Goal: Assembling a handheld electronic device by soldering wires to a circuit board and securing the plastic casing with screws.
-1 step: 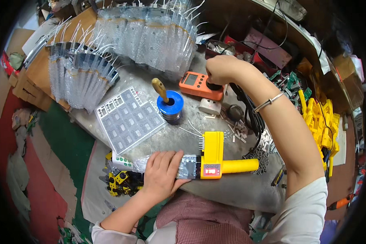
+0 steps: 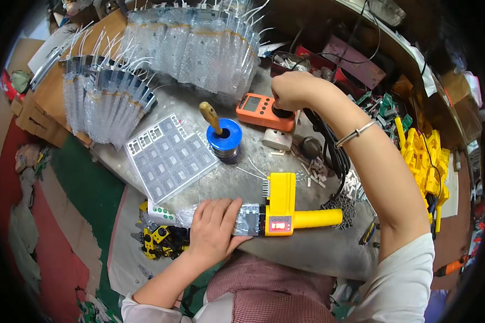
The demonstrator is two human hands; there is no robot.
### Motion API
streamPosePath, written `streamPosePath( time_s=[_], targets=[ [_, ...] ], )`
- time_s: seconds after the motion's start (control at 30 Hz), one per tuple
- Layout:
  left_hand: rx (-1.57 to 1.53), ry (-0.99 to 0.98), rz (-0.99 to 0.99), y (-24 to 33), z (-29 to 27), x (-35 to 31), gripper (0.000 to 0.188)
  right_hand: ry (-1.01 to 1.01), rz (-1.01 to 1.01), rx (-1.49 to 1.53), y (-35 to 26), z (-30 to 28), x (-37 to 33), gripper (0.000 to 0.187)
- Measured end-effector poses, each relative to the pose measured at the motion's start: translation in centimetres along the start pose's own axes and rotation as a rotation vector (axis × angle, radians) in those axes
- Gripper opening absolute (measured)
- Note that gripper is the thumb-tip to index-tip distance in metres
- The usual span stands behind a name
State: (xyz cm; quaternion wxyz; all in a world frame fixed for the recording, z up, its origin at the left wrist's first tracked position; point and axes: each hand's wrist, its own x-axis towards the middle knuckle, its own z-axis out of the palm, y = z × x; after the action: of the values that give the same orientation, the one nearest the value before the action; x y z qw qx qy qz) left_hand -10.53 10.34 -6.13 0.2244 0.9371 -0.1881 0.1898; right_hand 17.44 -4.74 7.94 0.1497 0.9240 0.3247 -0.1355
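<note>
My left hand (image 2: 214, 226) lies closed over the clear-wrapped metal end of a yellow handheld heating tool (image 2: 280, 199). That tool lies on its side, with a lit red display and a round yellow handle extending right. At the back, my right hand (image 2: 293, 91) bends down with its fingers closed at a black round knob on an orange digital meter (image 2: 253, 110); the fingertips are partly hidden. Just below the meter sits a white socket block (image 2: 277, 139). A blue spool (image 2: 224, 141) with a wooden-handled tool stuck in it stands between the hands.
A sheet of printed grey labels (image 2: 170, 159) lies left of the spool. Bubble-wrapped parts (image 2: 194, 51) with white wires are stacked behind. To the right are a black cable (image 2: 328, 142), small screws (image 2: 346, 211) and yellow plastic housings (image 2: 425, 167). Black-yellow parts (image 2: 159, 239) lie at left.
</note>
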Motion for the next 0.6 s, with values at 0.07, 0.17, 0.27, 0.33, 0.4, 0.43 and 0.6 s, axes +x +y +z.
streamPosePath(
  time_s=[0.07, 0.17, 0.27, 0.33, 0.4, 0.43, 0.6],
  targets=[
    [0.003, -0.003, -0.003, -0.1, 0.2, -0.1, 0.077, 0.015, -0.002, -0.006, -0.2, 0.1, 0.1, 0.032],
    [-0.003, 0.051, 0.024, -0.1, 0.5, 0.1, 0.076, 0.091, 0.0, -0.028, 0.8, 1.2, 0.4, 0.024],
    [0.006, 0.032, 0.01, -0.1, 0.2, 0.2, 0.075, 0.091, -0.022, -0.054, 0.1, 0.6, 0.3, 0.023],
    [0.009, 0.011, 0.012, -0.1, 0.2, 0.6, 0.076, 0.063, 0.019, -0.062, 0.4, 0.5, 0.6, 0.023],
    [-0.003, -0.02, 0.005, 0.0, 0.1, 0.8, 0.076, 0.1, 0.008, -0.057, 0.8, 1.2, 0.8, 0.025],
    [-0.01, -0.045, -0.005, 0.1, -0.2, 0.9, 0.077, 0.101, 0.017, -0.05, 0.6, 1.2, 0.8, 0.025],
    [-0.019, -0.153, -0.039, 0.5, -1.3, 1.7, 0.079, 0.091, 0.001, -0.052, 0.4, 1.2, 0.8, 0.025]
  ],
)
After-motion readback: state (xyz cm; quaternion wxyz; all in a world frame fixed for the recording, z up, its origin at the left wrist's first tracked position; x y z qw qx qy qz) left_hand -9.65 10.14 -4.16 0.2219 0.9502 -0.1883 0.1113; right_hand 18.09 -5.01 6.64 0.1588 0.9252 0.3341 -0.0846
